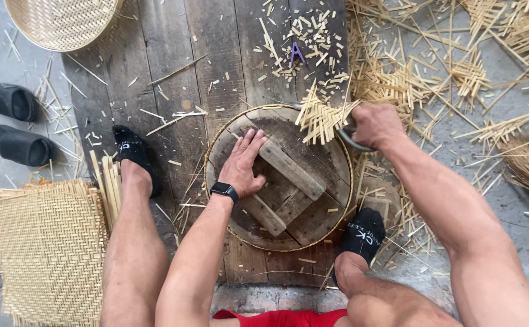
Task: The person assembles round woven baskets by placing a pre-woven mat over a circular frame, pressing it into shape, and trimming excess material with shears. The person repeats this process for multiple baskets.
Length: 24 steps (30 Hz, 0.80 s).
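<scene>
I see my left hand (pixel 244 163) flat, fingers spread wide, pressing on the round wooden disc (pixel 279 200) w/ crossed battens at centre; it grips nothing; wrist wears a black watch (pixel 224 191); my right hand (pixel 375 125) is fisted at the disc's upper right rim, closed on a dark curved tool (pixel 353 139), mostly hidden, can't tell what kind; cut bamboo ends (pixel 320 118) splay just beside it; disc sits inside a thin woven rim (pixel 216 140) on floor planks (pixel 180 72); round woven tray (pixel 62 21) top left, cut off by the frame, looks empty; flat woven mat (pixel 46 248) lower left; offcuts litter the right.
</scene>
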{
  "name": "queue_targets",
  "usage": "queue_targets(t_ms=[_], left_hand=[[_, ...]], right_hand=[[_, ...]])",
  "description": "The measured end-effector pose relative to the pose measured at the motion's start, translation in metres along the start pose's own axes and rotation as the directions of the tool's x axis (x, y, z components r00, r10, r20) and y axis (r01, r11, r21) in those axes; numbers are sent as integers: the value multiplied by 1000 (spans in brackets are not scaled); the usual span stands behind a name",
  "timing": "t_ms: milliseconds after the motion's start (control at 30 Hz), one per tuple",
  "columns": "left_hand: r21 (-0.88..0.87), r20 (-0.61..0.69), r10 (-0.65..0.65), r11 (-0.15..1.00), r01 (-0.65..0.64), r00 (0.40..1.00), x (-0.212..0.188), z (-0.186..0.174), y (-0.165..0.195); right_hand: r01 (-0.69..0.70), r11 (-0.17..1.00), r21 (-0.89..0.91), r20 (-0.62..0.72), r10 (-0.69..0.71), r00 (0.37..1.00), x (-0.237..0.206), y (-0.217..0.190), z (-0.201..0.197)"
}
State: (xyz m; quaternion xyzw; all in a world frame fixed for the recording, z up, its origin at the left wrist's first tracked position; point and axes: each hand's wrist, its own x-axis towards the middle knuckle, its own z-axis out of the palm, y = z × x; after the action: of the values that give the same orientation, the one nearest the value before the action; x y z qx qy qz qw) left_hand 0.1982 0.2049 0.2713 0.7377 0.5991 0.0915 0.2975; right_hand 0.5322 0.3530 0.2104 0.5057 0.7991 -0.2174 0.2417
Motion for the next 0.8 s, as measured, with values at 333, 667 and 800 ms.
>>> queue_targets(t_ms=[333,667,800], left_hand=[[-13,-33,-30,999,30,999,-5,0,1],[49,-211,35,998,-26,977,85,-6,-5],[38,-3,28,999,-28,1000,148,21,8]], right_hand=[[-600,271,753,165,805,570,-11,121,58],[-213,539,815,-18,391,920,-95,24,83],[-365,335,869,299,234,925,-108,-34,73]])
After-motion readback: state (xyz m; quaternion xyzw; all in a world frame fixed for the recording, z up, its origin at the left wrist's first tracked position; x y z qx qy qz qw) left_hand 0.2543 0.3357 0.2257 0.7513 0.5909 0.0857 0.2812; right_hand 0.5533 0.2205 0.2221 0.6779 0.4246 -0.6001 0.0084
